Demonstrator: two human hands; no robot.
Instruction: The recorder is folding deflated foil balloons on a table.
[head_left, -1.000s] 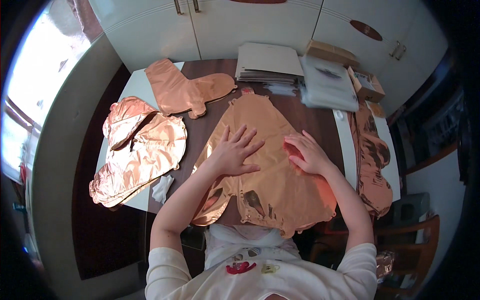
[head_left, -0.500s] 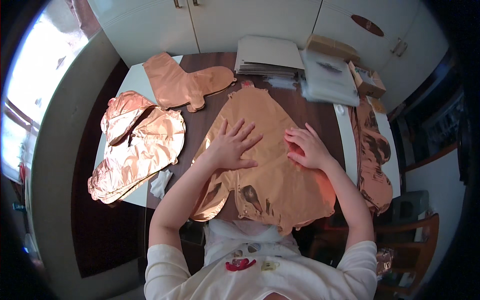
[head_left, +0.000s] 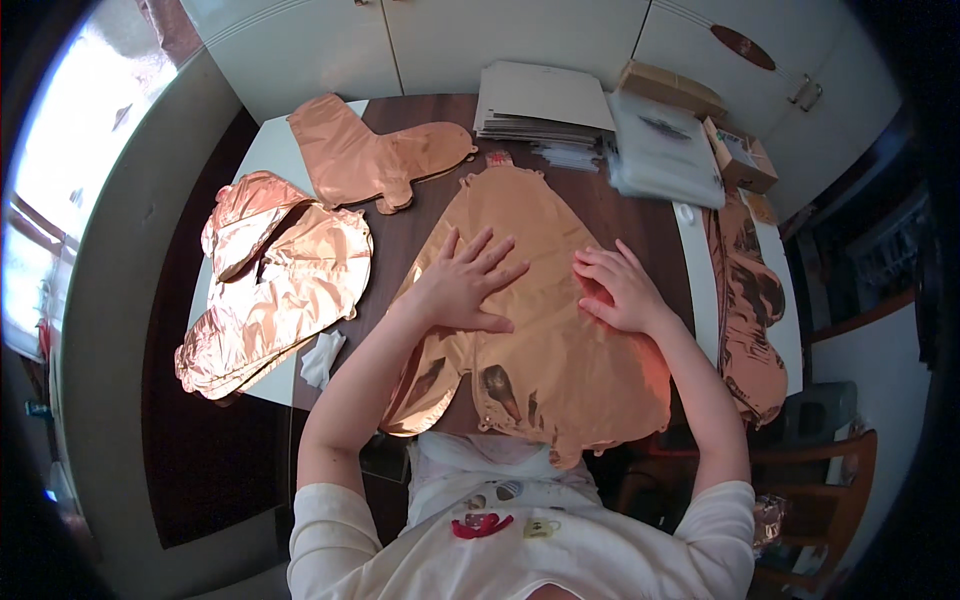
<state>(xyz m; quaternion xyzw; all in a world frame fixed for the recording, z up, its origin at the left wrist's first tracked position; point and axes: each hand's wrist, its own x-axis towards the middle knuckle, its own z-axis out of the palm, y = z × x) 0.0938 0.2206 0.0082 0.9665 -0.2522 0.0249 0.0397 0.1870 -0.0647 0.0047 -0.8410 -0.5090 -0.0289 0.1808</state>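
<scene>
Rose-gold foil balloon (head_left: 545, 330), deflated and flat, spread across the dark middle of the counter (head_left: 640, 215), its narrow neck pointing away from the body and its broad lower edge hanging over the near counter edge. Left hand (head_left: 468, 282) pressed palm-down on the balloon's left half, fingers fanned wide and empty, gripping nothing. Right hand (head_left: 618, 288) resting on the balloon's right half, fingers loosely bent, knuckles raised, nothing pinched that can be made out. Hands apart, a bare strip of foil between them. Against the views of a second and half a second ago: both hands in much the same spots on the foil, left fingers spread a little wider, the balloon lying a touch higher in view, most likely from a small tilt of the head rather than a slide of the foil. Judged from that, flattening or smoothing of the balloon going on in place, no lift or fold begun. Left of the balloon, a stack of crumpled rose-gold foil pieces (head_left: 270, 290) on the white part of the counter, a small white wad of paper (head_left: 322, 357) just beside its near corner. Beyond the balloon and to its left, a boot-shaped foil balloon (head_left: 375, 155). Straight beyond the balloon, a pile of flat grey card sheets (head_left: 540, 100), with clear plastic packets (head_left: 660, 150) to their right and a small cardboard box (head_left: 742, 155) further right. Right of the balloon, a long strip of rose-gold foil (head_left: 750, 300) draped along the counter's edge.
</scene>
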